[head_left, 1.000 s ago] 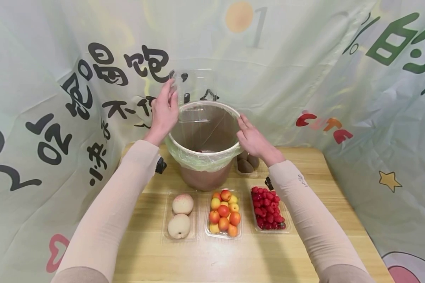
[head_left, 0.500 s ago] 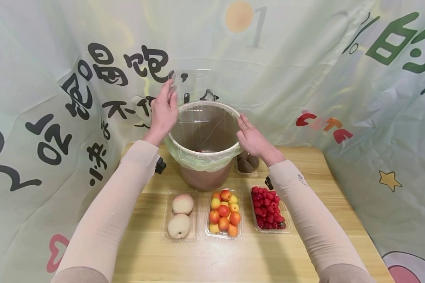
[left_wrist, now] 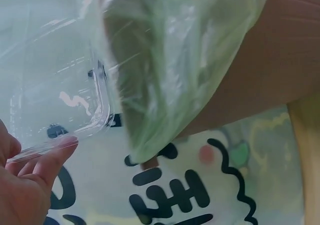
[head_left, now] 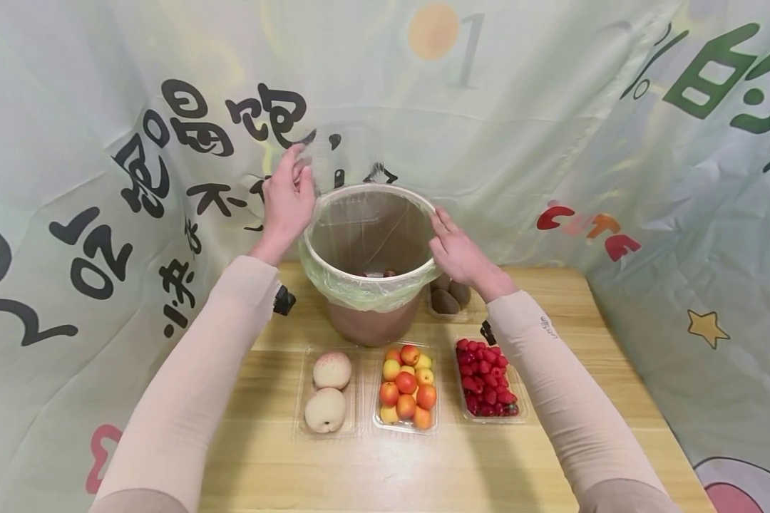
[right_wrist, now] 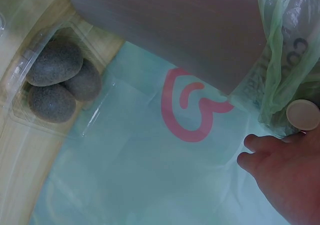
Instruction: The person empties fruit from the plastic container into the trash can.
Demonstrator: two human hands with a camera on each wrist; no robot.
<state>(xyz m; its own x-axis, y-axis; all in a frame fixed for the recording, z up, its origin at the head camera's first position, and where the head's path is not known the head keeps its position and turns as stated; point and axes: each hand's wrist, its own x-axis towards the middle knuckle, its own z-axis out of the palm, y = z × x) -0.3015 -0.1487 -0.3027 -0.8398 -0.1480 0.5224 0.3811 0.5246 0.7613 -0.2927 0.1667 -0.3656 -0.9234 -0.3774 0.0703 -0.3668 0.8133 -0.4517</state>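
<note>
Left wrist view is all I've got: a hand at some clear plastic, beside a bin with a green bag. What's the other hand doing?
Observer: The head view shows the right hand at the white rim of the bin, across its opening from the left hand.

Visitor: Fancy that! Any berries around?

Observer: Yes, red berries sit in a clear tray on the table, in front of the bin.
</note>
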